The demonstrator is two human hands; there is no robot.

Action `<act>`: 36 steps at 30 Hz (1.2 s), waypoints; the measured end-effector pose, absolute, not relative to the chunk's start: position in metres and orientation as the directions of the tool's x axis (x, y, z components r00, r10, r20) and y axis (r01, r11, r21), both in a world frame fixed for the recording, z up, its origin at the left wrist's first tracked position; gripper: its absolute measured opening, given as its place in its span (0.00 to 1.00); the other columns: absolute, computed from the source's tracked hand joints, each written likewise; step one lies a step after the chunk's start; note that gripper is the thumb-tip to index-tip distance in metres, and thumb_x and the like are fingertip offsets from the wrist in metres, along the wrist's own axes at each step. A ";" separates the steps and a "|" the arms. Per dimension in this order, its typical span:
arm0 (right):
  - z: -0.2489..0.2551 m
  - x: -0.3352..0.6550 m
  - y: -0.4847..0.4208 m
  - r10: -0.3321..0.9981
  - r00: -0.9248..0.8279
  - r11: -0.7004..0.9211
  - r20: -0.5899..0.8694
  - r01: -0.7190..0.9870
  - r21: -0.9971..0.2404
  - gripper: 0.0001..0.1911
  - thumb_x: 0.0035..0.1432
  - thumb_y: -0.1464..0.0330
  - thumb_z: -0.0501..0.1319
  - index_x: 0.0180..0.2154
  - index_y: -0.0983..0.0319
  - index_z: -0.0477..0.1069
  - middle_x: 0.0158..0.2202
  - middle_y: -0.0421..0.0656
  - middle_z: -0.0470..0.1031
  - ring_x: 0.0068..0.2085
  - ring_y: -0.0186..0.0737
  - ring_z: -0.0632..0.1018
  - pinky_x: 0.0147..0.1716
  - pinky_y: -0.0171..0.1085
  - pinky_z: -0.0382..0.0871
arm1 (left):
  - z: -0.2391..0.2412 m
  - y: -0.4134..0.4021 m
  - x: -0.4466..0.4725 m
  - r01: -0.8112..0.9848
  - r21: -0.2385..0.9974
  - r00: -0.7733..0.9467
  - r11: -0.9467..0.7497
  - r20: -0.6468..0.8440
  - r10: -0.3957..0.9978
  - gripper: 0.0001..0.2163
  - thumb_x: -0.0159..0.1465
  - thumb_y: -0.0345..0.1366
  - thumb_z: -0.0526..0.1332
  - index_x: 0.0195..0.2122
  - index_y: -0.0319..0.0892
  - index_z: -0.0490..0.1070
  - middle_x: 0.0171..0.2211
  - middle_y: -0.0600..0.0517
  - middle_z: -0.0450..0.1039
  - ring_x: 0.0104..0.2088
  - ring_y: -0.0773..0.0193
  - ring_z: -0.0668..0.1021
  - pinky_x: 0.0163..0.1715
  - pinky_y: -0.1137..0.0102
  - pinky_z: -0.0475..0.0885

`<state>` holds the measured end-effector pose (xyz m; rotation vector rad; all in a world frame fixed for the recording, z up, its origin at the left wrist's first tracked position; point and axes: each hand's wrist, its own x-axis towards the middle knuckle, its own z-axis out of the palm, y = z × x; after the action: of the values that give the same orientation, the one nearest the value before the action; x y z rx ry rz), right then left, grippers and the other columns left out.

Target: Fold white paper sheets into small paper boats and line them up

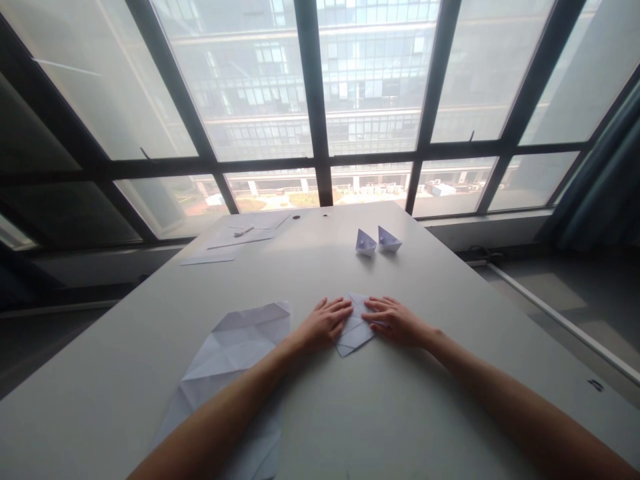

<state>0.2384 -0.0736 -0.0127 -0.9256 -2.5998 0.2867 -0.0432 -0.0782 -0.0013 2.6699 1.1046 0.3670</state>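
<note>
A small folded sheet of white paper point(356, 331) lies flat on the table in front of me, with crease lines across it. My left hand point(327, 320) rests on its left side, fingers stretched out and lying flat. From the other side, my right hand point(396, 320) lies on the paper's right part, its fingers extended and slightly spread. Parts of the paper's edges are hidden under both hands. Under and beside my left forearm is a large creased sheet of paper point(235, 347), partly covered by the arm.
Two folded paper boats point(365, 243) stand side by side farther back on the white table point(450, 320). Several flat paper sheets point(210, 252) lie at the back left, with a small whitish object point(244, 232) on top. Tall windows rise behind the table.
</note>
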 end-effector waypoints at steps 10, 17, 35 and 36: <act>-0.005 0.242 -0.075 0.596 -0.762 0.787 0.255 0.491 -0.373 0.18 0.67 0.60 0.59 0.57 0.49 0.72 0.65 0.47 0.65 0.67 0.51 0.63 0.65 0.58 0.51 | -0.008 -0.075 -0.044 0.683 0.251 0.668 -0.686 0.168 0.725 0.23 0.70 0.42 0.56 0.66 0.51 0.62 0.69 0.48 0.55 0.70 0.49 0.56 0.67 0.46 0.48; -0.006 0.241 -0.073 0.608 -0.750 0.775 0.261 0.487 -0.403 0.17 0.68 0.62 0.57 0.57 0.50 0.73 0.65 0.46 0.65 0.67 0.49 0.64 0.66 0.57 0.51 | -0.007 -0.075 -0.044 0.696 0.231 0.672 -0.680 0.125 0.730 0.24 0.72 0.45 0.54 0.68 0.52 0.57 0.70 0.48 0.51 0.70 0.48 0.53 0.67 0.46 0.47; -0.009 0.240 -0.074 0.615 -0.741 0.773 0.270 0.501 -0.388 0.18 0.67 0.63 0.58 0.57 0.50 0.73 0.65 0.45 0.64 0.67 0.48 0.63 0.66 0.56 0.52 | 0.004 -0.079 -0.044 0.682 0.208 0.711 -0.702 0.038 0.702 0.28 0.71 0.50 0.54 0.70 0.52 0.54 0.72 0.47 0.45 0.71 0.46 0.50 0.66 0.44 0.43; -0.009 0.240 -0.074 0.615 -0.740 0.774 0.273 0.500 -0.388 0.18 0.67 0.63 0.58 0.57 0.50 0.73 0.65 0.45 0.65 0.67 0.48 0.64 0.66 0.56 0.52 | 0.004 -0.079 -0.044 0.684 0.208 0.710 -0.699 0.034 0.704 0.28 0.71 0.50 0.54 0.70 0.52 0.54 0.72 0.46 0.45 0.71 0.46 0.50 0.66 0.44 0.43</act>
<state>0.2400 -0.0740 -0.0087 -0.8481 -2.5802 0.4100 -0.0436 -0.0791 0.0045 2.7356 1.1210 0.1646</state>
